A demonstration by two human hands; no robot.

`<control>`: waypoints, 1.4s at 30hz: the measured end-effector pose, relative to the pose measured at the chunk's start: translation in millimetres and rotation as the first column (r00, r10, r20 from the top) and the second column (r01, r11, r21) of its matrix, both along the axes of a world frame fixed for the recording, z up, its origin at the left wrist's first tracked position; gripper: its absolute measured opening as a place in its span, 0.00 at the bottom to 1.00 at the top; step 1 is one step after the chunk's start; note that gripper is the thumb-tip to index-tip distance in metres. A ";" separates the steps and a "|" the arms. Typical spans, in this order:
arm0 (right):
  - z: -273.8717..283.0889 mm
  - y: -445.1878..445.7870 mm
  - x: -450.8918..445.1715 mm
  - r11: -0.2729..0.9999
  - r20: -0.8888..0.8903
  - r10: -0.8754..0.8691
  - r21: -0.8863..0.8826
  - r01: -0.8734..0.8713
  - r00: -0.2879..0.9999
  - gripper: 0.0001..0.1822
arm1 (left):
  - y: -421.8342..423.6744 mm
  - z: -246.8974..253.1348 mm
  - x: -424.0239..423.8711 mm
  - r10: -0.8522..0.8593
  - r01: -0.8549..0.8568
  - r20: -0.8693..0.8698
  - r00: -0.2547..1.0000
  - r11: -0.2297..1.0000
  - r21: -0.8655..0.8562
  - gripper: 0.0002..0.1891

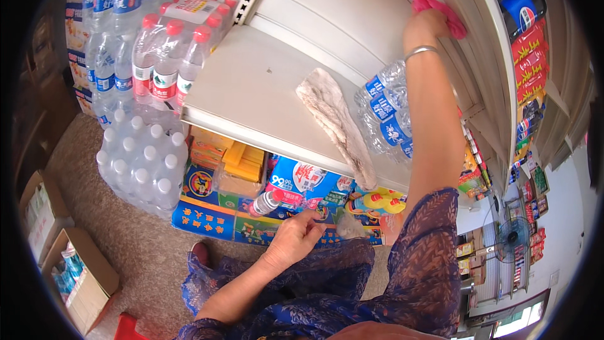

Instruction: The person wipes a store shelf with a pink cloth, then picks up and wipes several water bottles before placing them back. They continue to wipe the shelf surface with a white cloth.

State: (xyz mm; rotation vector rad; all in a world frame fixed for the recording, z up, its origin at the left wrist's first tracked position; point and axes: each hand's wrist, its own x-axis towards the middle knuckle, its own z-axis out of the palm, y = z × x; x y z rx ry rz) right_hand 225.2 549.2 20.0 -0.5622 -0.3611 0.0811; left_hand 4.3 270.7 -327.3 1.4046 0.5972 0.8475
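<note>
My right hand (428,24) is stretched deep into the shelf bay, with a bright pink cloth (436,5) in its grip near the back panel (325,19) and the shelf above. A bracelet circles that wrist. My left hand (296,237) hangs low in front of the bottom goods, fingers loosely curled, no object visible in it. On the pale metal shelf (250,75) lies a folded, soiled whitish cloth (332,123), one end over the front edge. Shrink-wrapped water bottles (384,104) stand beside it, partly behind my right forearm.
Red-capped bottle packs (165,75) and a white-capped pack (139,165) stand left. Below the shelf are detergent bags (297,179), yellow bars (243,158) and a small red-capped bottle (266,202). Open cartons (85,283) sit on the floor; a fan (512,238) stands right.
</note>
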 end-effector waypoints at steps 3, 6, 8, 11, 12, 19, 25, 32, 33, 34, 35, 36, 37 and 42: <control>-1.0 41.6 -36.8 0.999 0.058 0.009 -0.041 -0.007 0.998 0.16 | 5.3 2.0 -6.3 0.015 -0.011 0.046 0.999 0.996 -0.090 0.12; -2.6 81.0 -82.9 0.992 0.245 0.025 -0.127 0.007 0.969 0.17 | 7.3 -15.8 1.4 0.070 -0.036 0.168 0.983 0.979 -0.198 0.12; -5.6 104.0 -113.5 0.985 0.365 0.018 -0.169 0.047 0.931 0.18 | 9.9 -23.0 5.3 0.089 -0.042 0.186 0.978 0.969 -0.243 0.12; -2.3 128.8 -148.1 0.965 0.521 -0.058 -0.189 0.181 0.851 0.19 | 11.9 -20.6 12.9 0.056 -0.003 0.212 0.976 0.971 -0.241 0.11; -6.1 136.6 -165.6 0.963 0.551 -0.057 -0.191 0.192 0.832 0.20 | 13.4 -18.9 14.3 0.043 0.017 0.220 0.974 0.964 -0.266 0.11; -21.9 112.2 -200.4 0.883 0.487 0.406 0.008 -0.469 0.773 0.23 | 15.0 -22.6 27.4 -0.013 0.075 0.197 0.980 0.948 -0.311 0.10; -25.2 79.1 -81.8 0.991 0.395 0.008 -0.126 0.045 0.919 0.18 | 11.0 -21.6 28.3 -0.026 0.091 0.192 0.981 0.937 -0.338 0.10; -37.7 42.7 45.6 0.940 0.241 -0.139 -0.272 0.205 0.960 0.16 | 7.8 -23.1 23.0 -0.007 0.090 0.234 0.972 0.934 -0.345 0.09; -34.1 15.2 40.0 0.839 0.356 -0.126 -0.460 0.291 0.926 0.17 | 6.9 -22.2 22.1 -0.023 0.104 0.234 0.972 0.935 -0.340 0.09; -33.8 0.4 34.9 0.692 0.444 -0.073 -0.623 0.366 0.893 0.17 | 7.1 -21.3 20.5 -0.025 0.108 0.238 0.971 0.933 -0.344 0.09; -28.8 6.4 37.7 0.612 0.461 -0.091 -0.674 0.415 0.883 0.17 | 7.2 -19.8 18.4 -0.025 0.112 0.243 0.970 0.931 -0.348 0.09; -19.5 16.5 48.6 0.520 0.480 -0.121 -0.715 0.467 0.869 0.16 | 7.0 -18.0 18.2 -0.041 0.129 0.249 0.968 0.928 -0.349 0.09; -12.7 34.4 55.1 0.424 0.499 -0.139 -0.751 0.507 0.855 0.16 | 7.3 -16.4 17.1 -0.043 0.131 0.251 0.967 0.929 -0.346 0.09; -39.8 89.9 -68.5 0.426 0.924 -0.176 -0.238 0.873 0.338 0.22 | 8.0 -15.3 12.4 -0.025 0.119 0.258 0.966 0.927 -0.355 0.10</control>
